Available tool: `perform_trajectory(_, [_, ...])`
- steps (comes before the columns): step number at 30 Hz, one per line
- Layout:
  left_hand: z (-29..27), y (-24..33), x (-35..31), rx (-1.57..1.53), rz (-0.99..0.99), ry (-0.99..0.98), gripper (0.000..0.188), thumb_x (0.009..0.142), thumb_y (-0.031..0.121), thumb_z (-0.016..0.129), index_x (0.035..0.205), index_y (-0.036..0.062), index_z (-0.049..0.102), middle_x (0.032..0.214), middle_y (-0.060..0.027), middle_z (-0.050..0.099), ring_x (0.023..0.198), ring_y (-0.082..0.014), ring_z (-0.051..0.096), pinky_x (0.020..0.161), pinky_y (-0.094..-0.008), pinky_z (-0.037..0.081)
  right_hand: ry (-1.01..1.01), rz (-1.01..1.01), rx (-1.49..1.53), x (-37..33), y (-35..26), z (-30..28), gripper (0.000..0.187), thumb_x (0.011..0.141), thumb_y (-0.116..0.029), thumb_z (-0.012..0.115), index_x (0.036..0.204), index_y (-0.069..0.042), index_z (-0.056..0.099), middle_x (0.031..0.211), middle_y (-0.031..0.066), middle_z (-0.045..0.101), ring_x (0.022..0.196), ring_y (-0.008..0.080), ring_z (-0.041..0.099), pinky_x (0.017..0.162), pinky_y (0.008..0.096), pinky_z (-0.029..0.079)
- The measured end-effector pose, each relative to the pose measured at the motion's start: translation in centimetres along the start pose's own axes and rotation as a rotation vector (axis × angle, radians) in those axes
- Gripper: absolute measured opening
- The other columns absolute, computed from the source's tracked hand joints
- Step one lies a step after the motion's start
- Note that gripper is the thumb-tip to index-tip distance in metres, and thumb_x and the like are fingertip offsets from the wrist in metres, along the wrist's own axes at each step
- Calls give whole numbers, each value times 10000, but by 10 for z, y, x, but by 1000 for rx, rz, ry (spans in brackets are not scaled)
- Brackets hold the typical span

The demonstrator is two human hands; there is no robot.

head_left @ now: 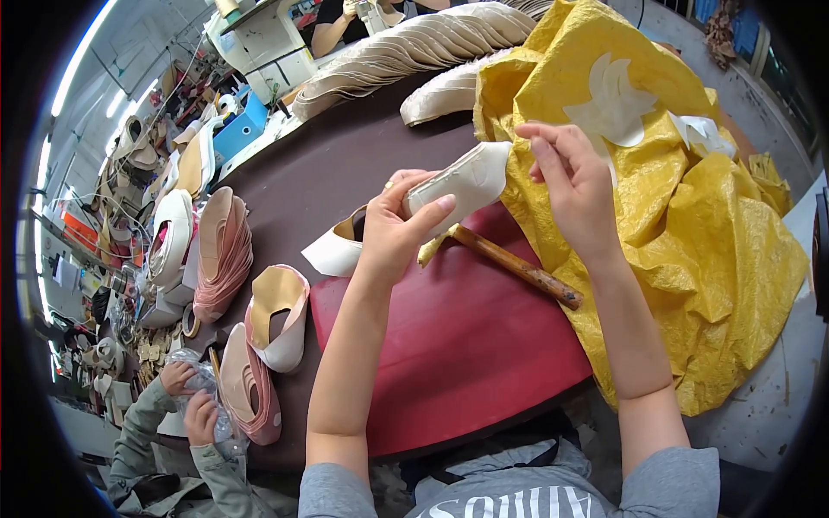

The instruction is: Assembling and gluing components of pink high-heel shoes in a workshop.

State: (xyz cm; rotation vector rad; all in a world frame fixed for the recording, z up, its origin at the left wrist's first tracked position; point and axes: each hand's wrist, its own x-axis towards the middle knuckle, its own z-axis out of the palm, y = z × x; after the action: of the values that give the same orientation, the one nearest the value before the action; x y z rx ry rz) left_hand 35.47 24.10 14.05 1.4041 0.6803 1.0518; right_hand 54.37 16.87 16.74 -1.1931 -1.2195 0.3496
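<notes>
A dark round worktable (345, 164) is filling the cluttered workshop — a yellow woven sack (691, 224) lying at right, a red mat (458, 345) near — while the left hand (393, 229) is gripping a cream shoe upper (458, 181) above the mat and the right hand (570, 186) is pinching at its far end.
</notes>
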Motion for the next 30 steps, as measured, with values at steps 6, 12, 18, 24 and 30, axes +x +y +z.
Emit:
perform_trajectory(6, [-10, 5, -6, 47, 147, 12, 304, 787, 94, 704, 1069, -12, 665, 1088, -58, 594, 887, -161, 569, 775, -238, 472, -158, 72, -4, -4, 42, 5, 194, 965, -138, 540, 1041, -2, 657, 862, 38, 634, 728, 83, 544, 710, 208, 466])
perform_trajectory(12, [-51, 31, -19, -251, 269, 214, 318, 803, 83, 693, 1109, 24, 634, 1033, -89, 641, 874, -167, 592, 762, -253, 485, -158, 398, 17, -13, 70, 6, 216, 976, -177, 531, 1028, -12, 661, 848, 27, 613, 709, 79, 522, 682, 201, 450])
perform_trajectory(18, [-54, 3, 11, 875, 508, 89, 597, 789, 268, 757, 1311, 112, 513, 1253, -157, 542, 1070, -285, 552, 919, -367, 449, -213, 403, 237, -34, 8, 30, 193, 964, -167, 559, 1023, -9, 654, 863, 37, 614, 695, 70, 521, 644, 181, 437])
perform_trajectory(24, [-28, -48, -14, 1404, 686, 251, 770, 806, 343, 717, 1452, 157, 340, 1320, -115, 480, 1130, -373, 494, 1001, -480, 370, -207, 376, 334, -64, -8, 39, 172, 937, -133, 594, 1052, -26, 665, 843, 33, 628, 680, 61, 533, 628, 176, 444])
perform_trajectory(30, [-47, -39, -44, 824, 550, 9, 649, 837, 263, 688, 1404, 130, 400, 1361, -152, 472, 1295, -326, 398, 1085, -526, 280, -198, 474, 408, -93, -7, 63, 181, 926, -89, 613, 1081, 3, 632, 841, 35, 608, 670, 57, 513, 615, 162, 433])
